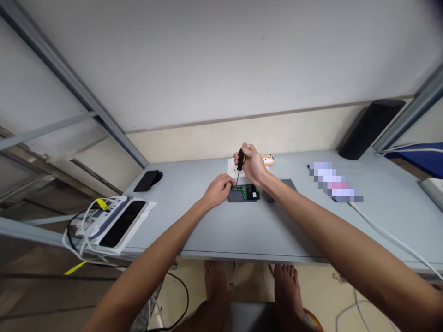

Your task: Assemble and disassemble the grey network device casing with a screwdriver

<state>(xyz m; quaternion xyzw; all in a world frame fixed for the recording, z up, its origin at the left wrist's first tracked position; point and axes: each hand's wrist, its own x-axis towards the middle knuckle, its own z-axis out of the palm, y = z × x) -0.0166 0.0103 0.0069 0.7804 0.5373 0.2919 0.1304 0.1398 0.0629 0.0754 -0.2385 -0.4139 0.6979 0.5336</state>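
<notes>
My right hand (254, 165) is wrapped round the black and yellow handle of a screwdriver (240, 159), held nearly upright. Its thin shaft points down at the left part of a green circuit board (246, 190), which lies in a dark grey casing (236, 197). At the casing's upper left corner rests my left hand (220, 188), its fingers bent and close together near the screwdriver's tip; whether they pinch anything is too small to tell. Behind the board lies a white sheet (233, 168) with small dark specks. A dark grey flat panel (286, 185) lies partly under my right forearm.
An orange and white object (268, 160) is behind my right hand. Left are a black item (148, 180), a dark-screened phone (123, 223) and a power strip (110, 216) with cables. Right are a pixelated phone (334, 182) on a white cable and a black cylinder (370, 129).
</notes>
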